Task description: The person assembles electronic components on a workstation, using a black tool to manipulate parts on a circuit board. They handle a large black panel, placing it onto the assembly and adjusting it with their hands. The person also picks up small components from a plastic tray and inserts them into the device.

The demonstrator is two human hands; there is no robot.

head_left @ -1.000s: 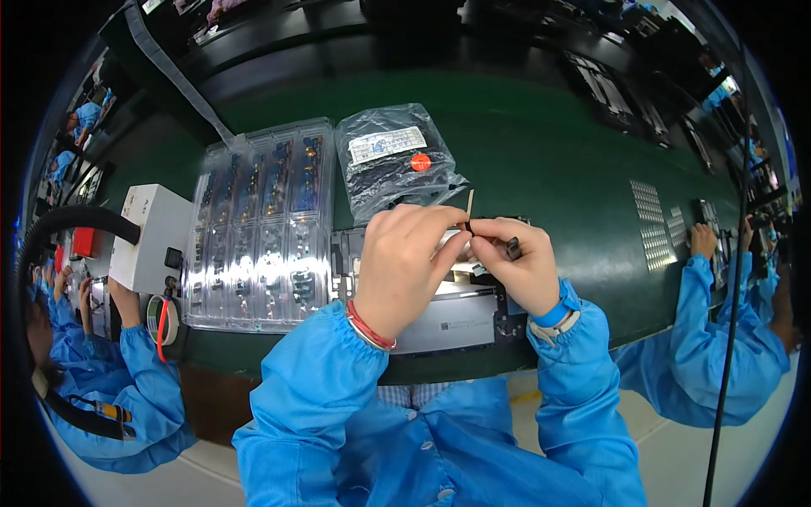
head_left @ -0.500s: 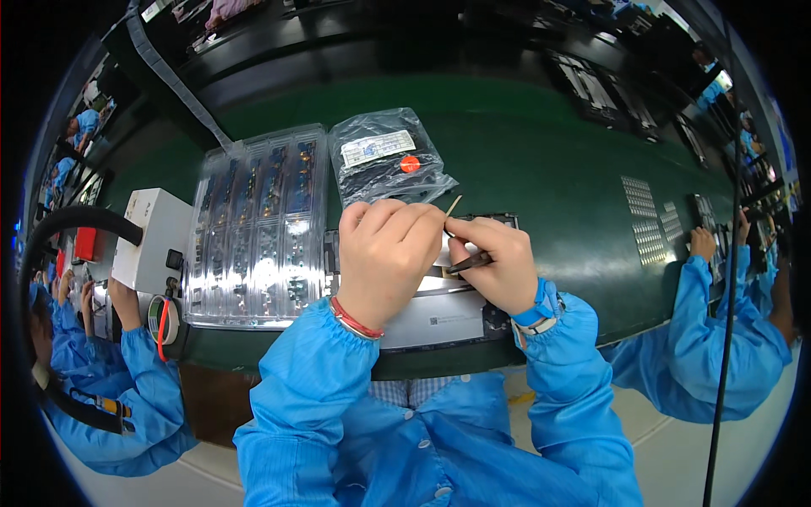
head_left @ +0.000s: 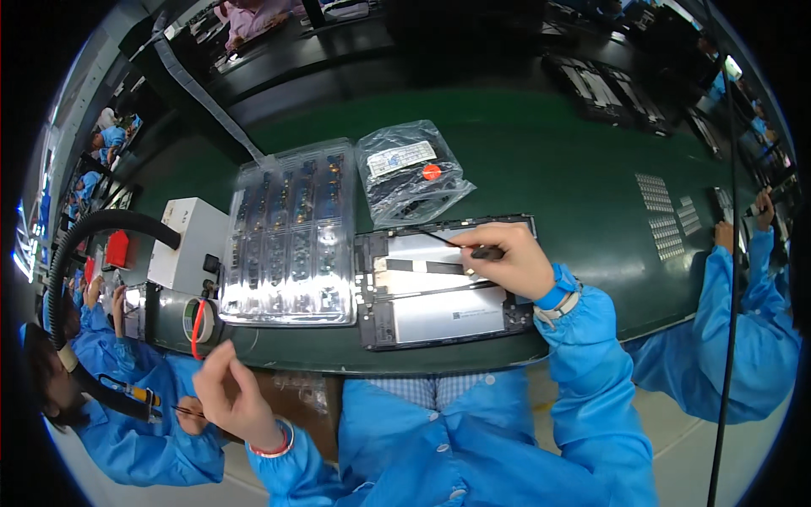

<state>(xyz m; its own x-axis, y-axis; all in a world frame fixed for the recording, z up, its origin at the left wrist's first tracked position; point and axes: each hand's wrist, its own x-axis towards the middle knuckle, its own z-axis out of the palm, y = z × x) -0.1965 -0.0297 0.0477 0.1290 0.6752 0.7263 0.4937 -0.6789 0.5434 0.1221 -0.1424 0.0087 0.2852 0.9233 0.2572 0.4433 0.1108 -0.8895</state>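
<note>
My right hand (head_left: pixel 513 258) is closed round dark tweezers (head_left: pixel 436 237), whose thin tip points up and left over an opened tablet (head_left: pixel 384 334). Two silver battery panels fill much of the tablet, the lower one (head_left: pixel 449 316) carrying small print. Between them runs a dark strip (head_left: pixel 414 266), partly hidden by my right fingers. My left hand (head_left: pixel 236 397) is raised off the table's front edge, left of the tablet, its fingers bent but apart and nothing visible in them. A roll of tape (head_left: pixel 199 321) with a red band sits just beyond it.
Left of the tablet lies a clear tray (head_left: pixel 287 245) of small circuit boards, beside a white box (head_left: pixel 187 245) and a black hose (head_left: pixel 110 221). A clear bag (head_left: pixel 414 173) lies behind. Metal pieces (head_left: pixel 659 215) sit at right. Co-workers in blue flank both sides.
My left hand has left the tablet, moving left and down past the table edge. The pale strip near my fingers no longer shows. My right hand stays over the tablet with the tweezers.
</note>
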